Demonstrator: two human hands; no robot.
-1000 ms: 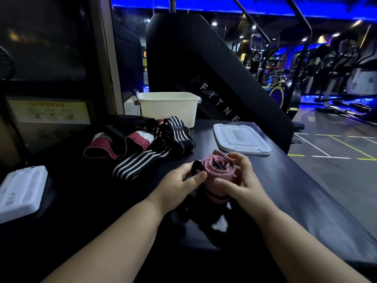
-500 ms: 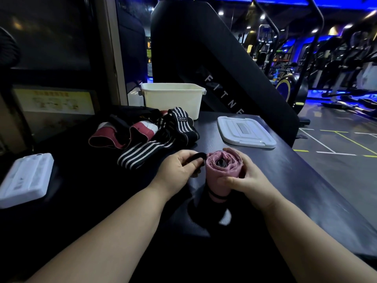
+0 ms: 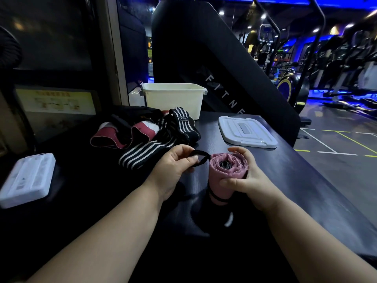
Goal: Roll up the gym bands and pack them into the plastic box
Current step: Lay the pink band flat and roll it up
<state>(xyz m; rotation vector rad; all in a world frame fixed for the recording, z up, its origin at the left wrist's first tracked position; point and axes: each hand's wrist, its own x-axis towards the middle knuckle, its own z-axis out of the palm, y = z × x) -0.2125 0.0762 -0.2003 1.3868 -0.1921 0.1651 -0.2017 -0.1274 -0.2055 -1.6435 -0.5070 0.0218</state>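
Near the front middle of the black table (image 3: 310, 180), the rolled pink band (image 3: 226, 174) stands on end. Its long axis is close to upright and its spiral end faces up toward the camera. The right hand (image 3: 251, 184) comes in from the right and grips it, fingers curled behind the upper roll and thumb pressed across the front. A thin black cord (image 3: 219, 199) circles the roll's lower part. The left hand (image 3: 173, 164) pinches a black elastic loop (image 3: 201, 155) between thumb and curled fingers, and the loop runs from that pinch to the roll's top rim. Both forearms reach forward over the table. Behind the left hand lies a heap of loose bands (image 3: 146, 137), striped black-and-white and maroon. The plastic box (image 3: 173, 101) sits open at the table's far edge, with its lid (image 3: 246, 129) flat to the right, well apart from the roll.
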